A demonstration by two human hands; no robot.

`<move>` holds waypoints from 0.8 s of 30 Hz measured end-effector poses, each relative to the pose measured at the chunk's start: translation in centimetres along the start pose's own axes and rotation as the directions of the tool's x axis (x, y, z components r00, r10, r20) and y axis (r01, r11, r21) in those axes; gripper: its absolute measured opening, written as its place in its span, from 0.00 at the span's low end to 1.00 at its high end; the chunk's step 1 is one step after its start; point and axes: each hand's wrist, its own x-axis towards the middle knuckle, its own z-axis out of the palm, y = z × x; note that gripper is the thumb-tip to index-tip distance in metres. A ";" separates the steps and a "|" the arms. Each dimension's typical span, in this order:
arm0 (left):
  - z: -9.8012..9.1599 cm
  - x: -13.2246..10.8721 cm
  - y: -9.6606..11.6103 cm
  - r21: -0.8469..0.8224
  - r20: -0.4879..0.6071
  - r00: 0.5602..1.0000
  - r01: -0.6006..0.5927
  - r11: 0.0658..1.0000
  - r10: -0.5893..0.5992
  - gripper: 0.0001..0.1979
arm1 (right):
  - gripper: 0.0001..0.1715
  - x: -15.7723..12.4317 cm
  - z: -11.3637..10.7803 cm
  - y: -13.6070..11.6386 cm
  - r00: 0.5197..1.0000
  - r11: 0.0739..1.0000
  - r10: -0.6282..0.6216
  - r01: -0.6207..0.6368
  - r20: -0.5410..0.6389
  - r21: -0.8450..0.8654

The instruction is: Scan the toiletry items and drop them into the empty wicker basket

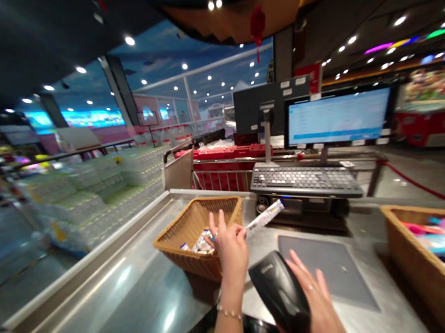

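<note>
My left hand (230,247) is raised over the steel checkout counter (112,298), fingers pinched on a long thin white packaged item (264,217) that sticks out to the right. My right hand (317,310) holds a black handheld barcode scanner (281,293) low in front of me, its head pointing up toward the item. Just left of my left hand stands a wicker basket (187,226) with a few small packets in it.
A keyboard (304,180) and a lit register screen (338,117) stand behind a grey mat (329,271). A second wicker basket (428,274) of colourful long items sits at right. Red shopping cart (214,170) and stacked bottled water (95,196) lie beyond the counter.
</note>
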 end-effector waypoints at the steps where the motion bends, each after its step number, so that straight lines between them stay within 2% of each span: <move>1: 0.0 0.0 -0.1 0.001 -0.002 1.000 0.000 1.000 0.000 0.10 | 0.32 0.1 0.0 -0.1 1.000 1.000 -0.003 0.003 0.005 0.004; 13: -1.0 0.3 -1.4 0.015 -0.034 0.998 0.050 0.999 -0.050 0.10 | 0.35 1.1 0.4 -1.4 1.000 0.998 -0.023 0.022 0.017 0.054; 24: -2.0 0.6 -2.7 0.046 -0.060 0.996 0.070 0.997 -0.067 0.10 | 0.31 1.7 0.9 -2.2 0.997 0.994 -0.076 0.073 0.034 0.085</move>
